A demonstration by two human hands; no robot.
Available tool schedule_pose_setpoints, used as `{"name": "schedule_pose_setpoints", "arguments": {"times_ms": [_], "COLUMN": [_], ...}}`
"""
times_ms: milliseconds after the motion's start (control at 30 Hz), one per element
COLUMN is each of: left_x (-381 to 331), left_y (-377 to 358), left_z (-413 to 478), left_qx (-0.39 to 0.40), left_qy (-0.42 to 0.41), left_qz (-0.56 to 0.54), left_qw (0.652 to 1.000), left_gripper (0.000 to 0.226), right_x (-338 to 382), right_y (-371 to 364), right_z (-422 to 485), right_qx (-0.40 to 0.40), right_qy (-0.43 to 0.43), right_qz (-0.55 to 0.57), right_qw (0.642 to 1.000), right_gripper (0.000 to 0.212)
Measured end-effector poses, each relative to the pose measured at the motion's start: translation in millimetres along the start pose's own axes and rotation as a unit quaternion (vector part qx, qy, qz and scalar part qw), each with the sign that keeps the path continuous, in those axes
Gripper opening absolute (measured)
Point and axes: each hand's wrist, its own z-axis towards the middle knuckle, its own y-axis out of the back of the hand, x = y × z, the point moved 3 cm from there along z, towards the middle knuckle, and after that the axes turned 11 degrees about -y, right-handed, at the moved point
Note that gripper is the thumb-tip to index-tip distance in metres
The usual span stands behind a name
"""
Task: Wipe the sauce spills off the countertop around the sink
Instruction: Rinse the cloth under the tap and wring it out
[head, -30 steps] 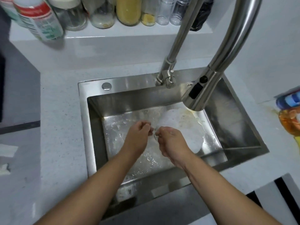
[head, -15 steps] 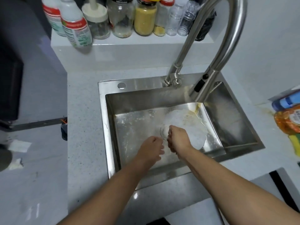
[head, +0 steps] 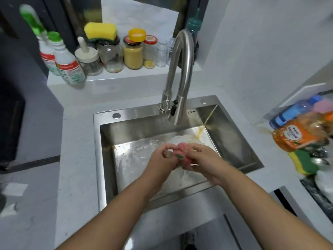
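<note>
With both hands, left hand (head: 163,159) and right hand (head: 201,159), gripping the pink cloth (head: 183,156) between them, wring firmly over the sink (head: 108,159) below.

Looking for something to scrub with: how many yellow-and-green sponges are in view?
2. One sponge sits on a jar on the back ledge; the other lies on the counter right of the sink. More may be hidden.
</note>
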Motion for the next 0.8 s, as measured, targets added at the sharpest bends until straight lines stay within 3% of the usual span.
{"name": "schedule_pose_setpoints", "arguments": {"times_ms": [100, 200, 333, 367, 467, 567, 700, 800], "left_x": [1, 4, 4, 1, -6, -8, -3, -4], "left_y": [-30, -70, -125, -140, -180, -196, -204, -213], "left_z": [4, 14, 32, 36, 52, 73, 92, 98], "left_qx": [-0.015, 0.013, 0.044, 0.060, 0.066, -0.010, -0.079, -0.088], "left_qy": [-0.020, -0.023, -0.042, -0.053, -0.069, -0.054, -0.002, 0.013], "left_qz": [0.024, 0.024, 0.035, 0.032, 0.031, -0.004, -0.065, -0.044], "left_qw": [0.999, 0.999, 0.998, 0.996, 0.995, 0.998, 0.995, 0.995], "left_gripper": [0.036, 0.043, 0.041, 0.046, 0.042, 0.034, 0.025, 0.018], "right_x": [6, 13, 27, 31, 40, 44, 45, 41], "right_y": [39, 85, 146, 160, 192, 218, 255, 272], "right_z": [-4, 1, 8, 11, 16, 21, 26, 37], "right_qx": [-0.011, -0.033, -0.061, -0.064, -0.012, 0.036, 0.092, -0.008], "right_qy": [0.044, 0.083, 0.108, 0.114, 0.102, 0.080, 0.064, 0.085], "right_qz": [0.015, 0.022, 0.043, 0.034, 0.027, 0.032, 0.056, -0.011], "right_qw": [0.999, 0.996, 0.991, 0.991, 0.994, 0.996, 0.992, 0.996], "right_gripper": [0.026, 0.016, 0.055, 0.057, 0.034, 0.049, 0.013, 0.002]}}
